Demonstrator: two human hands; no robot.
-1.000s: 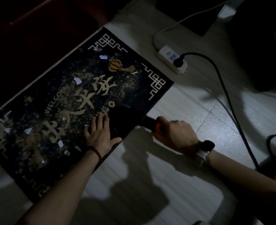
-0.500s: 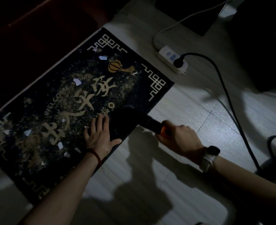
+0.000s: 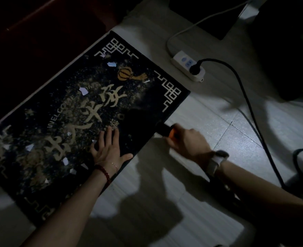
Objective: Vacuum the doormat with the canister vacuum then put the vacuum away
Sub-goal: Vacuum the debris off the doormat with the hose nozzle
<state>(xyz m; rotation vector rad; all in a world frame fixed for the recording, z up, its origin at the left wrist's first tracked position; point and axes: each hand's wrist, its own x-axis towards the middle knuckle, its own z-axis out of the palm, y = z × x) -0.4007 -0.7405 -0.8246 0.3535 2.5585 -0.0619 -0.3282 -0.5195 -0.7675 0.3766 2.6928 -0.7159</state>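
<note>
From the head camera I see the dark doormat (image 3: 72, 122) lying at an angle on the pale tiled floor (image 3: 218, 139), its gold lettering and corner patterns showing, with small white paper scraps (image 3: 83, 90) scattered over it. My left hand (image 3: 109, 150) is pressed flat on the mat near its front edge, fingers spread and holding nothing, with a red bead bracelet (image 3: 104, 172) on the wrist. Just to the right of it, the black vacuum nozzle (image 3: 140, 123) sits on the mat's near right corner, almost lost against the dark pile. My right hand (image 3: 188, 141) is closed around the vacuum's tube behind the nozzle, where an orange band (image 3: 173, 133) shows beside the fingers; this hand is over bare floor, just off the mat's edge, and wears a watch (image 3: 217, 160). Further back a white power strip (image 3: 188, 65) lies on the floor with a black power cord (image 3: 250, 104) plugged into it
</note>
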